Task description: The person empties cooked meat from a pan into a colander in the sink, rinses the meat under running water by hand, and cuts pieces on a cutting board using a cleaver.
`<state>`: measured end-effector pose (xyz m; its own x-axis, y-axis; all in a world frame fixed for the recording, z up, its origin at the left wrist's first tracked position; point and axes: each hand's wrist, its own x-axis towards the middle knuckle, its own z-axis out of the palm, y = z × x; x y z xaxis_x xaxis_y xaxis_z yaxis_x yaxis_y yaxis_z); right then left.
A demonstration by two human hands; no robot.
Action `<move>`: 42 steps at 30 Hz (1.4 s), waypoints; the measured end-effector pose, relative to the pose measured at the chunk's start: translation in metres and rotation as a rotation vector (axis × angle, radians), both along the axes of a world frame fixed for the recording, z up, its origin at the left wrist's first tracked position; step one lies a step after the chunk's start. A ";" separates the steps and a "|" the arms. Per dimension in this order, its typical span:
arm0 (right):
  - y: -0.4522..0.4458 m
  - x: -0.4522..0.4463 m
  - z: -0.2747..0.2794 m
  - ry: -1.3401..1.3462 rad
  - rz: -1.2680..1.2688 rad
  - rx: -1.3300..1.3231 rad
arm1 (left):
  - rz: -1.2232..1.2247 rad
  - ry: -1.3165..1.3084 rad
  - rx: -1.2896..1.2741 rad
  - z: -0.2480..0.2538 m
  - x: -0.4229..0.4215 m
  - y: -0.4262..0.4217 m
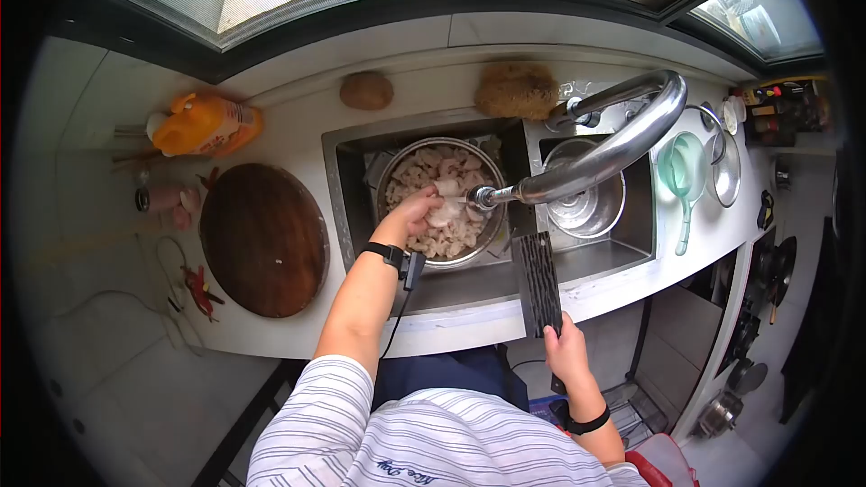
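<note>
My left hand (417, 211) reaches into a round metal basin (495, 233) in the left sink bowl, its fingers closed on a piece of pale raw meat (446, 213). Many more chopped pale pieces (456, 242) fill the basin around it. The spout of the curved faucet (622, 167) ends just right of these fingers. In front of the counter edge, my right hand (566, 352) grips a cleaver (538, 284) by its handle. The cleaver's broad dark-patterned blade points forward over the sink's front rim.
A round wooden chopping board (262, 239) lies left of the sink. Behind it stands an orange bottle (207, 124). A metal pot (586, 207) sits in the right sink bowl. A green ladle (683, 171) lies farther right. Along the back are a brown lump (366, 90) and a fuzzy brown pad (516, 90).
</note>
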<state>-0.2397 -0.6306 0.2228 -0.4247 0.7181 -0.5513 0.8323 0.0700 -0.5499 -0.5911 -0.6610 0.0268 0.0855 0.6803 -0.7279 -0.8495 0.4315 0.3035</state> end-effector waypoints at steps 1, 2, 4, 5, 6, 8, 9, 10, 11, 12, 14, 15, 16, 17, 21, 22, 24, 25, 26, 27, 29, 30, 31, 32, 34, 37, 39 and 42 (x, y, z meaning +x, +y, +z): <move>-0.001 0.001 0.000 0.012 0.009 0.012 | 0.001 -0.002 0.001 -0.006 0.001 -0.004; 0.000 -0.002 0.004 0.012 0.010 0.012 | -0.026 0.057 0.015 -0.015 0.000 -0.009; 0.001 -0.011 0.015 -0.083 -0.089 -0.115 | -0.053 0.117 0.028 -0.025 0.003 -0.016; 0.000 -0.011 0.015 -0.081 -0.089 -0.115 | -0.007 0.170 -0.022 -0.025 0.006 -0.017; -0.001 -0.011 0.014 -0.089 -0.088 -0.121 | 0.040 0.224 -0.072 -0.025 0.008 -0.018; -0.002 -0.012 0.014 -0.094 -0.086 -0.125 | 0.028 0.273 -0.101 -0.021 0.010 -0.020; -0.003 -0.013 0.014 -0.081 -0.087 -0.127 | 0.016 0.319 -0.131 -0.020 0.010 -0.020; -0.004 -0.014 0.015 -0.068 -0.088 -0.130 | 0.016 0.320 -0.130 -0.014 0.010 -0.019; -0.004 -0.013 0.014 -0.068 -0.089 -0.129 | -0.033 0.372 -0.194 -0.008 0.010 -0.018; -0.005 -0.013 0.014 -0.063 -0.080 -0.118 | -0.083 0.423 -0.258 -0.002 0.011 -0.017; -0.006 -0.014 0.015 -0.059 -0.073 -0.104 | -0.076 0.431 -0.283 0.003 0.013 -0.015; -0.007 -0.014 0.016 -0.063 -0.063 -0.104 | -0.068 0.439 -0.310 0.006 0.013 -0.015; -0.007 -0.015 0.017 -0.066 -0.053 -0.103 | -0.067 0.440 -0.308 0.001 0.014 -0.017; -0.007 -0.015 0.018 -0.064 -0.053 -0.100 | 0.025 0.335 -0.273 -0.005 0.015 -0.019; -0.010 -0.021 0.024 -0.050 -0.010 -0.021 | 0.111 0.196 -0.207 0.000 0.016 -0.020; -0.012 -0.024 0.026 -0.038 0.035 0.049 | 0.117 0.198 -0.203 0.010 0.015 -0.020; -0.014 -0.038 0.034 -0.044 0.089 0.098 | 0.054 0.381 -0.253 0.042 0.009 -0.024; -0.015 -0.048 0.038 -0.048 0.137 0.147 | 0.070 0.389 -0.252 0.053 0.006 -0.029; -0.015 -0.059 0.041 -0.032 0.153 0.153 | 0.185 0.414 -0.217 0.065 0.003 -0.037; -0.016 -0.071 0.044 -0.020 0.191 0.123 | 0.302 0.442 -0.183 0.078 -0.002 -0.048; -0.019 -0.099 0.047 0.017 0.257 0.094 | 0.502 0.457 -0.018 0.110 -0.016 -0.078; -0.022 -0.115 0.047 0.060 0.326 0.112 | 0.564 0.504 0.014 0.123 -0.026 -0.095; -0.026 -0.132 0.047 0.104 0.394 0.129 | 0.625 0.552 0.046 0.134 -0.036 -0.113; -0.031 -0.149 0.046 0.157 0.445 0.180 | 0.668 0.631 0.046 0.140 -0.048 -0.133; -0.045 -0.187 0.037 0.216 0.535 0.196 | 0.711 0.837 -0.028 0.136 -0.072 -0.176; -0.075 -0.249 0.040 0.285 0.676 0.227 | 0.729 1.044 -0.238 0.122 -0.091 -0.230; -0.097 -0.285 0.033 0.294 0.817 0.257 | 0.446 1.537 -0.676 0.115 -0.091 -0.252; -0.128 -0.327 0.018 0.318 0.983 0.352 | 0.589 1.409 -0.629 0.110 -0.087 -0.268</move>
<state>-0.5667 -0.7585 0.2404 -0.9859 0.0825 -0.1453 0.1497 0.8223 -0.5490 -0.6782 -0.9286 0.1366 -0.9862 -0.0353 -0.1615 -0.1564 0.5157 0.8424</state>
